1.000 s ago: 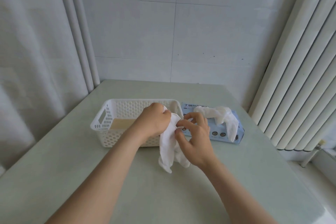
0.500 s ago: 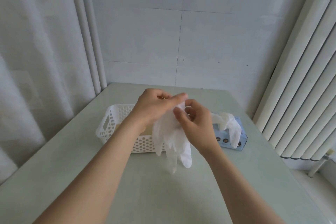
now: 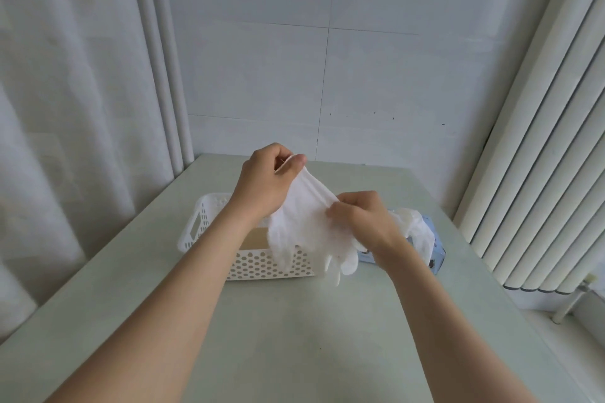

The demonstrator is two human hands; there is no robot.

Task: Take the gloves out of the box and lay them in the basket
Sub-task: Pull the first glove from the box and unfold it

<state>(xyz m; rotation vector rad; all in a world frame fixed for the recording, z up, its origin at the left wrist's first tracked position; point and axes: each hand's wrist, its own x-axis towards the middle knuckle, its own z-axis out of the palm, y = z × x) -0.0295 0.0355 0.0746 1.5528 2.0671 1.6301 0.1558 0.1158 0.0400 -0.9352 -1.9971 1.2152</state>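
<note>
Over right end of white perforated plastic basket (image 3: 258,267), left hand (image 3: 262,186) pinching cuff of thin white disposable glove (image 3: 304,226), long axis near upright, fingers pointing down; right hand (image 3: 363,222) pinching its right edge; light blue cardboard box (image 3: 437,255) just beside

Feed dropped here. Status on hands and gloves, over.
Left hand, right hand: both pinching white glove, held up, not yet in basket. Second glove hanging out of box. Nothing in the way.
</note>
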